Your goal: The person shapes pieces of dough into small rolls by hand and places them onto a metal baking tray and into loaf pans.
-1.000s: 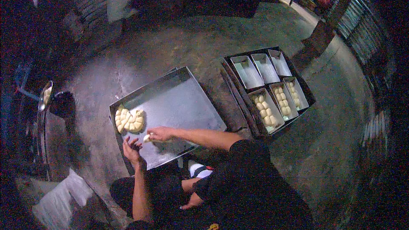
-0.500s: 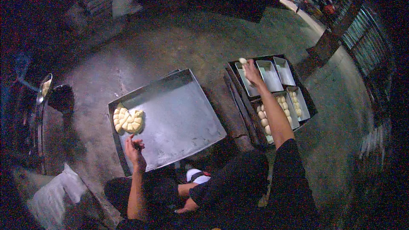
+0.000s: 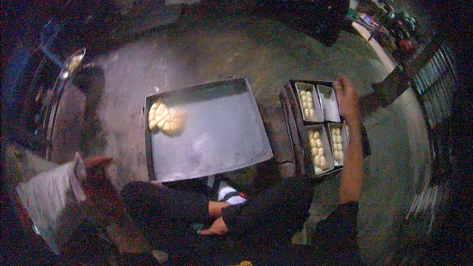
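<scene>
My right hand (image 3: 347,96) is over the far right of the dark tray (image 3: 289,113) of metal loaf pans; motion smears its fingers. Small pale dough balls lie in rows in the far left pan (image 3: 307,102), in the near left pan (image 3: 318,150) and in the pan beside it (image 3: 337,144). The far middle pan (image 3: 329,103) shows a bare bottom. My right forearm hides the tray's right side. My left hand (image 3: 96,161), blurred and dim, is next to a whitish sack (image 3: 49,187). Cut dough pieces (image 3: 165,117) lie clumped in a large metal tray (image 3: 212,128).
My dark-clothed legs (image 3: 172,202) are close to the large tray's near edge. A round pan-like dish (image 3: 74,64) with pale contents stands at the far left. Dark furniture (image 3: 305,5) and a cluttered shelf (image 3: 379,24) line the back.
My right hand has moved from the far left pan, where it held a dough ball, to the tray's far right. My left hand has left the cut dough for the sack. The view has shifted.
</scene>
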A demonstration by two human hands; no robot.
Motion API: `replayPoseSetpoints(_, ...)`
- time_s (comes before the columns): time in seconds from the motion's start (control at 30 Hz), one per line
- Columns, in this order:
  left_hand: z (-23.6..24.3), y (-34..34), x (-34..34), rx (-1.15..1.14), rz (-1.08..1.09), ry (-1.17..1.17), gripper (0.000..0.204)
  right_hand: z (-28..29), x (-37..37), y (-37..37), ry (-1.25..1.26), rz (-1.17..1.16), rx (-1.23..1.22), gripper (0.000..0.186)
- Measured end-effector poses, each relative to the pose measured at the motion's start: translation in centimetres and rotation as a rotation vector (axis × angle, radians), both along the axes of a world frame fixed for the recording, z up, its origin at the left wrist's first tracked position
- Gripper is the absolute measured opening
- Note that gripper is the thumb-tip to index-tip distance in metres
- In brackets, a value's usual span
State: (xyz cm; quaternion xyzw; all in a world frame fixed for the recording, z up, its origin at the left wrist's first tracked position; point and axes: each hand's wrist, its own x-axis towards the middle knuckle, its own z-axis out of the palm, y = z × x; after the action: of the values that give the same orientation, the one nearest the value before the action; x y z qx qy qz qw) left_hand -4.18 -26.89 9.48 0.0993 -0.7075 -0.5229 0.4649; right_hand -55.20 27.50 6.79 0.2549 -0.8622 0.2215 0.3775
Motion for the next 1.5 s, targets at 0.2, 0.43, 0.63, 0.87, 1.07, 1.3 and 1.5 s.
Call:
replayPoseSetpoints(0.2,8.3,4.3,4.3,-0.257,-0.199,0.317,0.023,10.3,17.8,-8.1,-0.066,0.475,0.001,0.03)
replayPoseSetpoints(0.43,13.2,6.8,4.4,-0.339,-0.403,0.479,0.021,11.6,30.5,-20.5,-0.26,0.94,0.361,0.028)
replayPoseSetpoints(0.63,15.2,5.6,5.4,-0.406,-0.422,0.485,0.02,9.8,34.0,-28.3,-0.306,1.099,0.408,0.027)
replayPoseSetpoints(0.87,12.5,3.2,5.5,-0.361,-0.412,0.538,0.019,5.9,35.8,-32.7,-0.341,1.165,0.424,0.025)
replayPoseSetpoints(1.07,11.4,1.3,2.8,-0.319,-0.421,0.528,0.018,6.4,32.0,-34.6,-0.357,1.097,0.442,0.024)
replayPoseSetpoints(1.3,11.3,-0.1,0.6,-0.328,-0.284,0.497,0.016,7.5,23.0,-41.4,-0.199,1.087,0.099,0.022)
replayPoseSetpoints(1.5,3.7,-4.1,-11.0,0.11,-0.022,0.269,0.015,-13.0,11.0,-50.2,-0.573,0.937,0.409,0.022)
